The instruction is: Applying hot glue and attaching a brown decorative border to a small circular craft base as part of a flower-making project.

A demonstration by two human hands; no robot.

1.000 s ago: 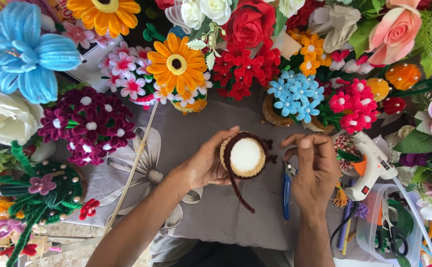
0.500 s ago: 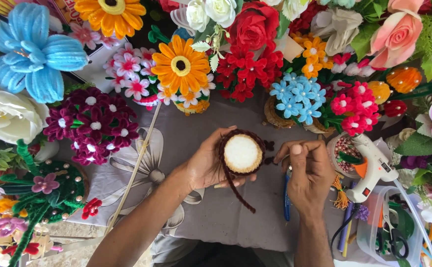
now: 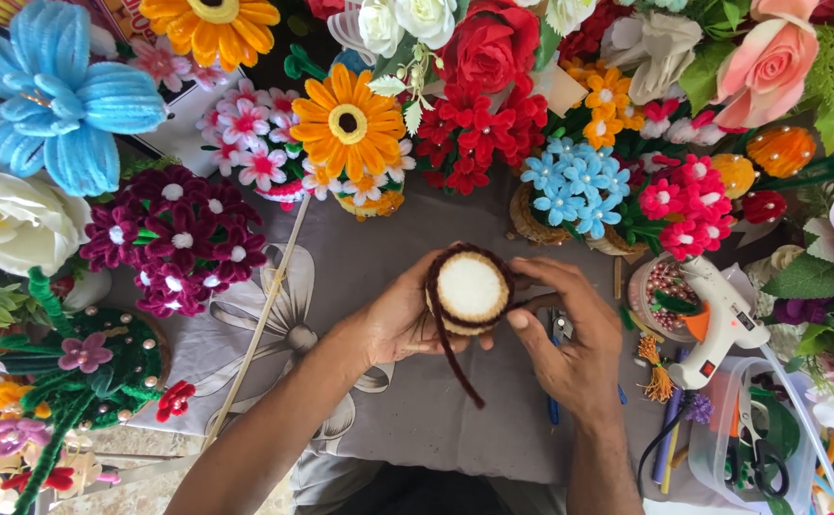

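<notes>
Your left hand [image 3: 400, 319] gripped the round disc [image 3: 471, 289]; your right hand [image 3: 574, 339], at three o'clock, apparently pinched its brown pipe cleaner [image 3: 455, 358].

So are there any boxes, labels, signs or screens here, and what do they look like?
Printed card or box: top left, behind the blue flower, mostly hidden; white edge, dark red patch.
Small labels on the glue gun: right of the right hand; white gun, tiny dark and red marks.
Clear plastic tub: bottom right, holding scissors.
No screens or signs.
</notes>
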